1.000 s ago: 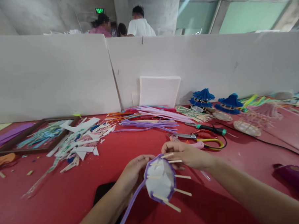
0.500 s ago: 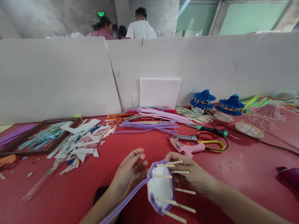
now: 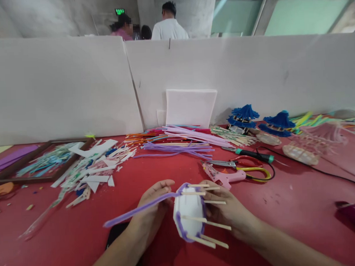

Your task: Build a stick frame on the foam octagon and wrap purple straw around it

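A white oval foam-board base [image 3: 190, 211] is held up in front of me, with purple pipe cleaner [image 3: 179, 224] along its edge. Several short wooden sticks [image 3: 218, 224] jut from it to the right. My right hand [image 3: 224, 207] is closed on the base's right side, fingers partly hidden behind the sticks. My left hand [image 3: 152, 202] is beside the left edge, fingers loosely curved and apart; whether they touch the base is hidden. The pipe cleaner's loose length [image 3: 139, 210] crosses in front of this hand.
Beyond the hands lie a pink glue gun [image 3: 225, 177], scissors [image 3: 257, 173], a soldering-iron-like tool [image 3: 255, 155] and pipe cleaner bundles [image 3: 178, 148]. Foam scraps [image 3: 98, 177] and a brown frame [image 3: 23, 179] are left. Blue roof-shaped models [image 3: 278, 122] stand right; a white partition [image 3: 251, 71] closes the back.
The base has risen slightly and tilted. The loose pipe cleaner has swung up across my left hand, which has come nearer the base's upper left edge. My right hand keeps its hold.
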Motion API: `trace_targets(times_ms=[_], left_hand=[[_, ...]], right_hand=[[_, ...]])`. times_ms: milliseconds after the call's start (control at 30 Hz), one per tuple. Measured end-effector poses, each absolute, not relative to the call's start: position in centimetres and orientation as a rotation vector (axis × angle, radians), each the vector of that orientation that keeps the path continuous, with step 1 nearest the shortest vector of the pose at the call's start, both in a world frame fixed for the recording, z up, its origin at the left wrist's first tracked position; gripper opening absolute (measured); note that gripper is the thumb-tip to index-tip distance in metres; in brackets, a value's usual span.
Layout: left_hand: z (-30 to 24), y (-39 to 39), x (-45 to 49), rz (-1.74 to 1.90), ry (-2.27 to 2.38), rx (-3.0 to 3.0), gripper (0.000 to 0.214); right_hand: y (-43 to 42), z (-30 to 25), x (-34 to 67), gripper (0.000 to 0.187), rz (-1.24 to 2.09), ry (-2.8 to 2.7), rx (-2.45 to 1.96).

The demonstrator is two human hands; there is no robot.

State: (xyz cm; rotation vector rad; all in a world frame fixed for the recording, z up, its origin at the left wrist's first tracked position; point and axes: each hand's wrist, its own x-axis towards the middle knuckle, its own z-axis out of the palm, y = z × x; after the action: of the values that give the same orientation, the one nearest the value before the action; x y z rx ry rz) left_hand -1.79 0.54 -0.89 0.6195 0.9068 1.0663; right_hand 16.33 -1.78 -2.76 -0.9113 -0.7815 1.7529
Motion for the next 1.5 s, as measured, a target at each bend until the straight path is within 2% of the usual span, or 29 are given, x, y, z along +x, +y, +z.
trace_targets(times_ms=[200, 300, 400, 567, 767, 1067, 1500], left_hand=[[-0.7, 0.5, -1.6, 1.081, 0.901, 0.648, 0.010], [-0.4, 0.3, -1.6, 1.060, 0.906, 0.654, 0.017], [0.0, 0.3, -1.6, 1.052, 0.923, 0.654, 0.028], [0.2, 0.4, -1.6, 1.065, 0.943, 0.661, 0.022], [-0.2, 0.4, -1.8, 1.075, 0.954, 0.660, 0.022], [-0.4, 0.8, -2.2, 1.202, 0.918, 0.592, 0.009], [0.1, 1.0, -2.2, 1.303, 0.974, 0.465, 0.019]], right_hand=[[-1.5, -3.1, 16.1, 0.031, 1.705, -0.705, -0.917], [-1.5, -3.2, 16.2, 0.035, 1.713, -0.669, -0.912], [-1.4, -3.4, 16.2, 0.031, 1.702, -0.643, -0.874], [-1.3, -3.6, 16.0, 0.024, 1.688, -0.617, -0.867], [-1.5, -2.7, 16.0, 0.035, 1.665, -0.506, -0.967], [-1.2, -2.8, 16.3, 0.035, 1.664, -0.458, -1.003], [-1.2, -2.0, 16.4, 0.032, 1.701, -0.418, -1.015]])
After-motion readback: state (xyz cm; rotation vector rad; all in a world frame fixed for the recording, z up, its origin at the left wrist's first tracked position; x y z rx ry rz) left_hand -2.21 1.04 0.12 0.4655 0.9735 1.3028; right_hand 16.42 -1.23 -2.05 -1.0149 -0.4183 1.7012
